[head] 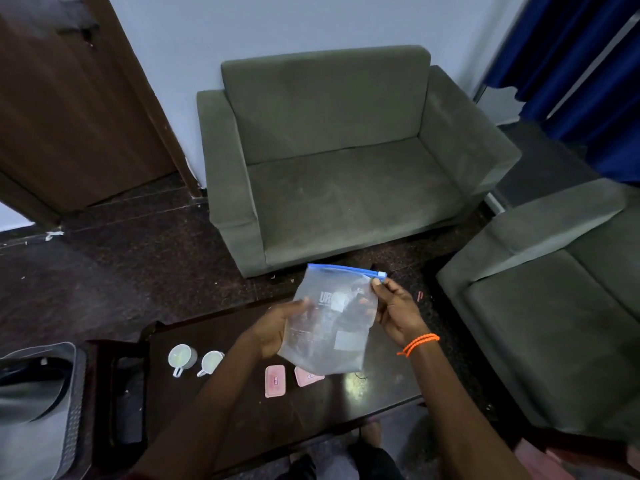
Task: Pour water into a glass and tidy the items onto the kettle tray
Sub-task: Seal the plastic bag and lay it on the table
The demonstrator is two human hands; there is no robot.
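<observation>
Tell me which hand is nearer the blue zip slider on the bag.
Right. The right hand pinches the bag's top corner just below the blue zip slider. The left hand holds the zip bag lower down on its opposite side, well away from the slider.

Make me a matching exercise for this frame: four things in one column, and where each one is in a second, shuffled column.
Things:
1. zip bag
2. two white cups
3. pink packets
4. orange band

Places:
A. on the right wrist
B. lying flat on the dark table, just below the bag
C. held up between both hands, the left hand and the right hand
D. standing on the table left of the left forearm

Pairs: 1-C, 2-D, 3-B, 4-A
</observation>
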